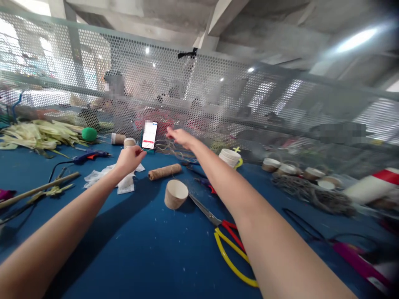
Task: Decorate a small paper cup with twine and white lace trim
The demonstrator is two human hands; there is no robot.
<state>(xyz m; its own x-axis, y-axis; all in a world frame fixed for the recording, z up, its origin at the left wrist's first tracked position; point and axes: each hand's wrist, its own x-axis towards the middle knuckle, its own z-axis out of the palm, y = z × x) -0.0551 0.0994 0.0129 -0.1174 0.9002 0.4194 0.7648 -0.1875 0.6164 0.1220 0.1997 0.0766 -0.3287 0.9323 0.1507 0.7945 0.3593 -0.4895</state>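
Observation:
My left hand (129,158) is raised over the table with its fingers pinched on a thin strand of twine (162,145), which trails toward loose strands by the fence. My right hand (181,138) reaches farther out, thumb and fingers pressed together; what they hold, if anything, is too fine to make out. Between my arms lies a spool of brown twine (165,171). Closer to me stands a small cup wrapped in brown twine (176,194), its white inside showing. Scissors (215,218) with red and yellow handles lie beside it, partly under my right forearm.
A lit phone (149,135) stands against the perforated metal fence (212,87). Pale husks (40,135), a green ball (89,134), a blue glue gun (93,155) and white cloth (124,182) lie left. Stacked white cups (230,158), grey cord (311,193) and a purple tool (358,261) are right.

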